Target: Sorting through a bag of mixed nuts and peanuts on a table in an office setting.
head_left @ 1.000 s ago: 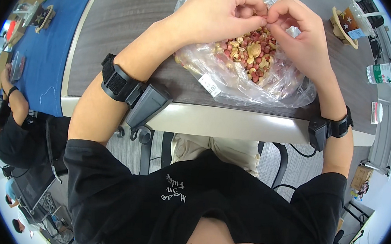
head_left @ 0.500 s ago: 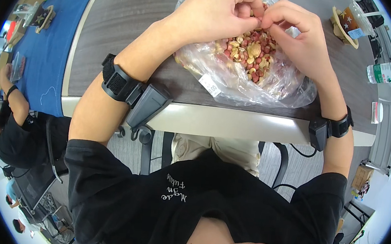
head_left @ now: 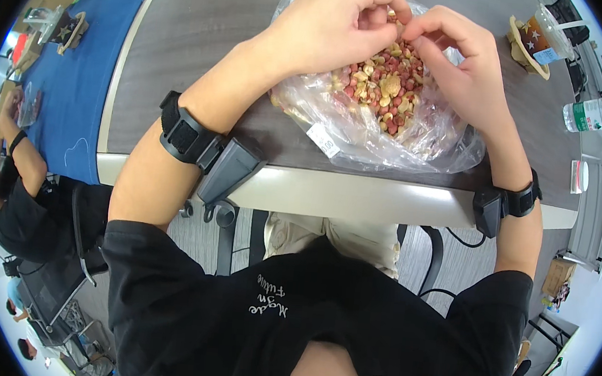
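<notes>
A clear plastic bag (head_left: pixel 418 154) lies spread open on the dark wood-grain table, a white label on its near side. In it is a heap of red-skinned peanuts (head_left: pixel 390 88) mixed with pale yellowish pieces. Over the far part of the heap my left hand (head_left: pixel 340 27) is closed, thumb and fingers pinched together. My right hand (head_left: pixel 462 62) is beside it, also pinching, its fingertips almost meeting the left ones. Whatever sits between the fingertips is too small and hidden to make out.
At the far right stand a drink cup (head_left: pixel 543 34) in a cardboard holder, a plastic bottle (head_left: pixel 594 115) and a small white container (head_left: pixel 578 176). To the left, beyond the blue-covered table (head_left: pixel 82 108), a person in black (head_left: pixel 33 218) is seated. The table's pale edge (head_left: pixel 301 191) runs before me.
Both hands stay over the peanuts, with the fingertips shifted slightly and a small gap now showing between them. The whole view has moved a little.
</notes>
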`<state>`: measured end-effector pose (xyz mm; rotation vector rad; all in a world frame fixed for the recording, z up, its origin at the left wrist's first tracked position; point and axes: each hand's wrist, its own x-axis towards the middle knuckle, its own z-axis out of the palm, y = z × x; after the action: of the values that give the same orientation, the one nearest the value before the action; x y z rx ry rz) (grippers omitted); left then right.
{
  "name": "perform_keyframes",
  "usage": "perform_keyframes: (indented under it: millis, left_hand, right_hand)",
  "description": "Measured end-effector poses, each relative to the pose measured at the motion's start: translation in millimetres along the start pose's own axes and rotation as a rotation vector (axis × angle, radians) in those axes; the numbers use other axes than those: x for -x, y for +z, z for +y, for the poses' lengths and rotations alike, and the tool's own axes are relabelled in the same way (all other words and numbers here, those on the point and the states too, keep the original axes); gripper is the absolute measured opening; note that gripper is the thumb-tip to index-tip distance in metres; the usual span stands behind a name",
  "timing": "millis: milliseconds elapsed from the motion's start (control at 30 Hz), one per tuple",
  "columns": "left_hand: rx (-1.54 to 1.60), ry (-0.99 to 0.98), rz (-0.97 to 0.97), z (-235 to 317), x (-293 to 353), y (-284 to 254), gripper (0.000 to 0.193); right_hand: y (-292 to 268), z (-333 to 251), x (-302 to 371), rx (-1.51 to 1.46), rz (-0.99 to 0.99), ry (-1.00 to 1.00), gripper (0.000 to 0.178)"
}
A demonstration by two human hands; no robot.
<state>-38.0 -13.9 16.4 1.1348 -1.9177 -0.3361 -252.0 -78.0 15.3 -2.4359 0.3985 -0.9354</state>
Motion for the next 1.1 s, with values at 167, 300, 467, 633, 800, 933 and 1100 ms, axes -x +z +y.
perform_keyframes:
  millis: [167,300,467,633,800,933,1100]
  left_hand:
    - [0.01,-0.081,-0.049,6,0,-2,0.01]
    - [0.011,-0.018,-0.034,3,2,-1,0.009]
    - [0.025,-0.004,-0.021,3,5,-3,0.009]
    - [0.017,-0.047,-0.08,-1,-3,1,0.01]
    - [0.067,0.003,-0.069,-15,1,8,0.015]
    - [0.056,0.015,0.012,-21,12,10,0.018]
    - [-0.001,0.099,0.045,-11,-5,18,0.017]
  right_hand:
    - [0,1,4,-0.048,-0.041,0.097,0.012]
    - [2,-2,3,-0.026,-0.01,0.122,0.013]
    - [3,-26,-6,-0.171,0.035,0.346,0.013]
    - [5,-9,0,-0.174,0.101,0.236,0.009]
    - [2,-8,-2,-0.03,0.062,0.086,0.012]
    - [11,-8,-1,0.007,0.035,0.107,0.011]
    - [-10,-2,9,-0.032,0.044,0.169,0.01]
